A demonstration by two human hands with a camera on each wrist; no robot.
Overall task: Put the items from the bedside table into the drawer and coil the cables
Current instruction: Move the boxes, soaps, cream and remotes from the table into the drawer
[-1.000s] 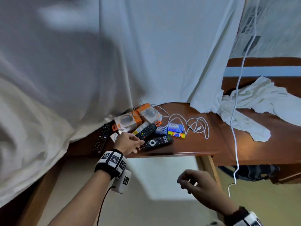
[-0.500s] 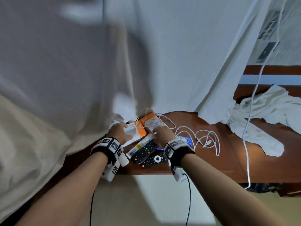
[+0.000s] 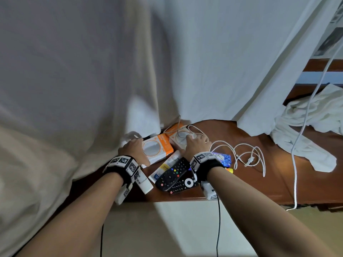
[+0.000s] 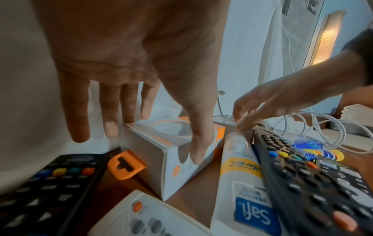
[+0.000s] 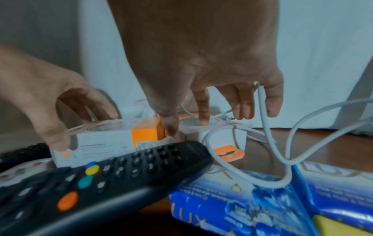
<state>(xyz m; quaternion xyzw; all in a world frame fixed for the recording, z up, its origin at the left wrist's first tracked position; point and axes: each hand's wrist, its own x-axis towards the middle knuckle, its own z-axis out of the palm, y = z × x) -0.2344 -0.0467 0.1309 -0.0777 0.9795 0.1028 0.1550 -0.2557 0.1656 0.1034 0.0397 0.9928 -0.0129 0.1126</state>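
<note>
Two orange-and-white charger boxes stand at the back of the bedside table (image 3: 278, 182). My left hand (image 3: 132, 151) spans the near box (image 3: 157, 151), thumb against its near side (image 4: 197, 153), fingers reaching over its far edge. My right hand (image 3: 196, 143) hovers over the far box (image 3: 178, 138); its thumb sits in the gap between the boxes and its index tip rests on top (image 5: 203, 121). A white cable (image 3: 246, 158) lies in loose loops to the right, and one strand runs between my right fingers (image 5: 262, 103).
Two black remotes (image 3: 172, 172) (image 3: 183, 184), a white tube (image 3: 167, 166) and a blue packet (image 3: 221, 158) lie near the front edge. Another black remote (image 4: 50, 191) and a white one (image 4: 151, 220) lie to the left. The bed sheet (image 3: 74, 89), a white cloth (image 3: 306, 138) and a hanging cable (image 3: 297, 145) flank the table.
My left hand left the remote and came onto the near box. My right hand rose from below the table edge to the far box. Both have stayed there for the last half second.
</note>
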